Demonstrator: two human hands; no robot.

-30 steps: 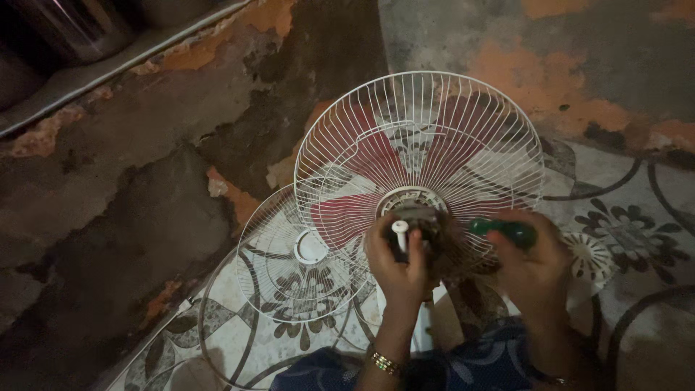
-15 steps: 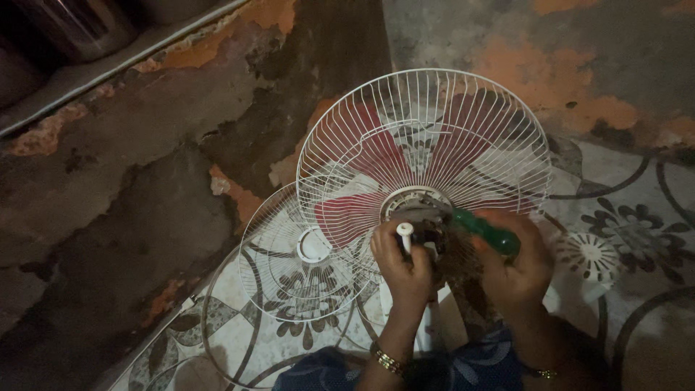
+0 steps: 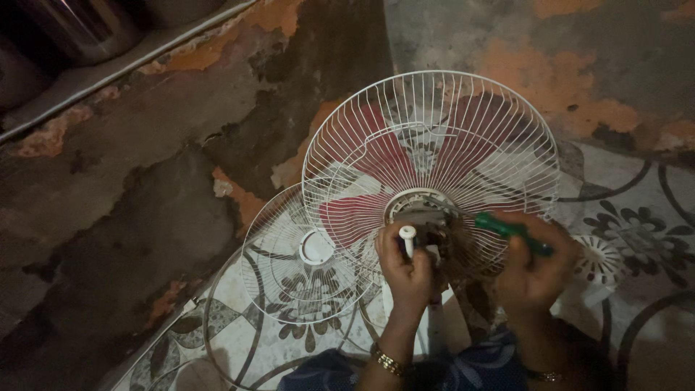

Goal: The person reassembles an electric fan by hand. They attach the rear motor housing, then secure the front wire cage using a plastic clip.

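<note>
Right hand point(image 3: 534, 271), clamped on the green screwdriver point(image 3: 512, 232), has swung its handle back outward from the fan point(image 3: 434, 166) motor (probably mid-turn). Left hand point(image 3: 407, 269) still grips the motor.

White wire-cage fan point(image 3: 431, 156) w/ red blades, tilted upright on floor, green-handled screwdriver point(image 3: 512, 232) at its rear motor hub
</note>
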